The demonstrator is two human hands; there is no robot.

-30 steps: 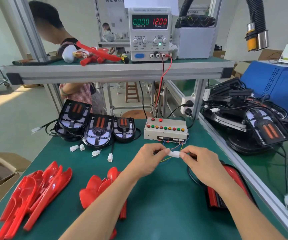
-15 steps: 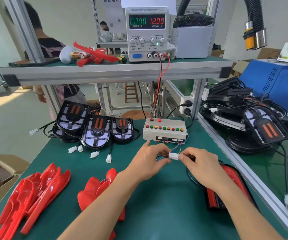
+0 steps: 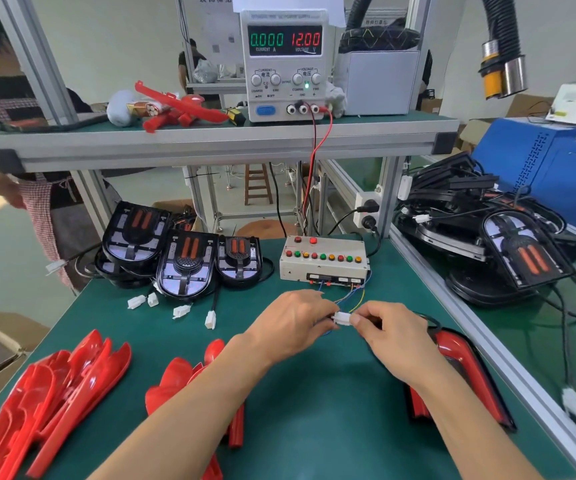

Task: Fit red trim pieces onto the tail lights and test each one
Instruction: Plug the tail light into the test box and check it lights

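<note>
- My left hand (image 3: 291, 325) and my right hand (image 3: 392, 329) meet at the middle of the green matted tabletop (image 3: 321, 410), each pinching one end of the small white plastic connector (image 3: 342, 318) between thumb and fingertips.
- Thin blue, yellow and red wires (image 3: 352, 297) run from the connector toward 12 o'clock into the beige metal test box with coloured round buttons (image 3: 324, 259).
- The glossy red-trimmed tail light (image 3: 466, 372) lies under my right forearm at 4 o'clock, near the tabletop's aluminium right edge rail (image 3: 480, 344); its black cable loops up toward my right hand.
- Loose red plastic trim pieces (image 3: 54, 393) are piled at 8 o'clock, and a second red heap (image 3: 182, 379) sits just under my left forearm.
- Three black, rounded tail light housings with orange strips (image 3: 182, 258) stand in a row at 10 o'clock, their white plugs (image 3: 179, 310) lying on the mat in front.
- Bare mat lies open between my forearms toward 6 o'clock.
- On the shelf at 12 o'clock, the white bench power supply (image 3: 285, 64) reads 0.000 and 12.00.
- More black housings (image 3: 508, 247) are heaped on the next bench at 2 o'clock.
</note>
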